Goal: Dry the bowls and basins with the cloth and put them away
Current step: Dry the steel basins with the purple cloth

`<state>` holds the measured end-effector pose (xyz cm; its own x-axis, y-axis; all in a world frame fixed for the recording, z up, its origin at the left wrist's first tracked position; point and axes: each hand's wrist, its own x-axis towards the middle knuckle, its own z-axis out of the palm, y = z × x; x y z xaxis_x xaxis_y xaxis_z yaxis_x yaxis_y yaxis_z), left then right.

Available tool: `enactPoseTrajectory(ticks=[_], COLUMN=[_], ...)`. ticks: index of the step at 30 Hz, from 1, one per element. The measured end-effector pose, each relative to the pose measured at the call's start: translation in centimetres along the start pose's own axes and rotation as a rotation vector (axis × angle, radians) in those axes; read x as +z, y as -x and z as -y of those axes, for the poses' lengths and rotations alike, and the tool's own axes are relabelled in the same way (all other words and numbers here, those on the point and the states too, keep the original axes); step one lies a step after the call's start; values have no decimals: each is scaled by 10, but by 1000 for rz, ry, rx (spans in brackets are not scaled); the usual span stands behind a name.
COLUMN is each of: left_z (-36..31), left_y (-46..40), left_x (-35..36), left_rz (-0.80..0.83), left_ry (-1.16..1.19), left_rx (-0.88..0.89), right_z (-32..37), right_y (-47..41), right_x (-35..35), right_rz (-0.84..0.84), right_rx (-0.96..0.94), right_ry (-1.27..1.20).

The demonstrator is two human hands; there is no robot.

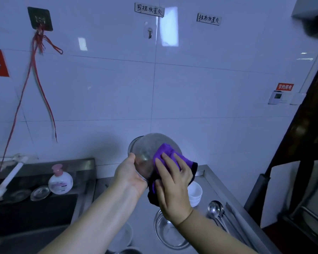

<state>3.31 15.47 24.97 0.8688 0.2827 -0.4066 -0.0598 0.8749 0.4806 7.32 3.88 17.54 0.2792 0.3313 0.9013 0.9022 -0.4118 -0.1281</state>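
Observation:
My left hand [129, 173] grips the rim of a steel bowl [147, 149], held up in the air and tilted so its outside faces me. My right hand [173, 186] presses a purple and black cloth [165, 154] flat against the bowl's outer side, fingers spread and fairly straight. Below on the steel counter [207, 182] lie a steel basin [170, 233], a second basin [124, 235] half hidden by my left forearm, and stacked white bowls [195, 194].
Steel ladles and spoons [216, 209] lie at the counter's right edge. To the left is a dark sink [31, 211] with a soap bottle [60, 180] and a small steel dish [40, 193] on its rim. A dark cabinet frame [301, 162] stands at right.

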Motion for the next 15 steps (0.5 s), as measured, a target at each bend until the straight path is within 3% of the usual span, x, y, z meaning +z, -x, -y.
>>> enactPoseTrajectory(ticks=[10, 15], left_z=[-13, -20], left_y=[-11, -21], left_x=[-21, -31], left_rz=[-110, -107], left_ry=[-140, -204], left_rx=[-148, -151], right_z=[-13, -31], right_y=[33, 53], right_x=[-12, -34], right_rz=[139, 209], right_rx=[-460, -466], right_ry=[215, 284])
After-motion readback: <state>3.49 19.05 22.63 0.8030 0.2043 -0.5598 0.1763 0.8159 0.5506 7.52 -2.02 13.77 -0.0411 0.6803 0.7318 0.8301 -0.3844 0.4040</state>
